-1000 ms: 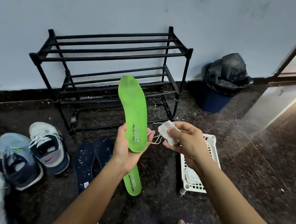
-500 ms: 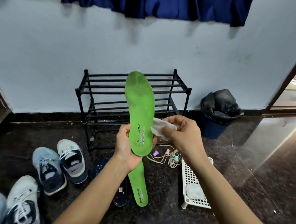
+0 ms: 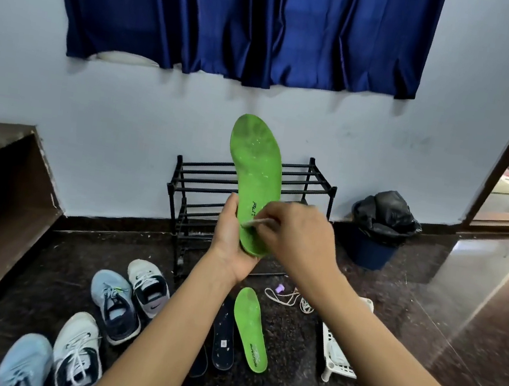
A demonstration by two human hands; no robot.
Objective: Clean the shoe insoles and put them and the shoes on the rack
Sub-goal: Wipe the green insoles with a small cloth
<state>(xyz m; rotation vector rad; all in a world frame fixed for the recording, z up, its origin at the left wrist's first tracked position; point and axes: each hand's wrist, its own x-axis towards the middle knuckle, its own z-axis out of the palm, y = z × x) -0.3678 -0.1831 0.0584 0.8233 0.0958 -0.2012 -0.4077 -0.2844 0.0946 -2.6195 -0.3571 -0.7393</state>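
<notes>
While the left grip [image 3: 232, 239] holds the flecked green insole [image 3: 256, 160] upright, the right grip [image 3: 301, 237] pinches a wipe [image 3: 255, 222].

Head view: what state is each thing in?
Green foam insole: upright, gripped by left hand, dirt-speckled.
White wipe: pinched in right hand, pressed on that insole.
Second green insole: flat on floor.
Four laced sneakers: on floor, not racked.
Black metal rack: standing by wall.

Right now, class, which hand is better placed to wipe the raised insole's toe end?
Probably the right hand: it holds the wipe on the green insole, while the left hand grips the heel.
</notes>
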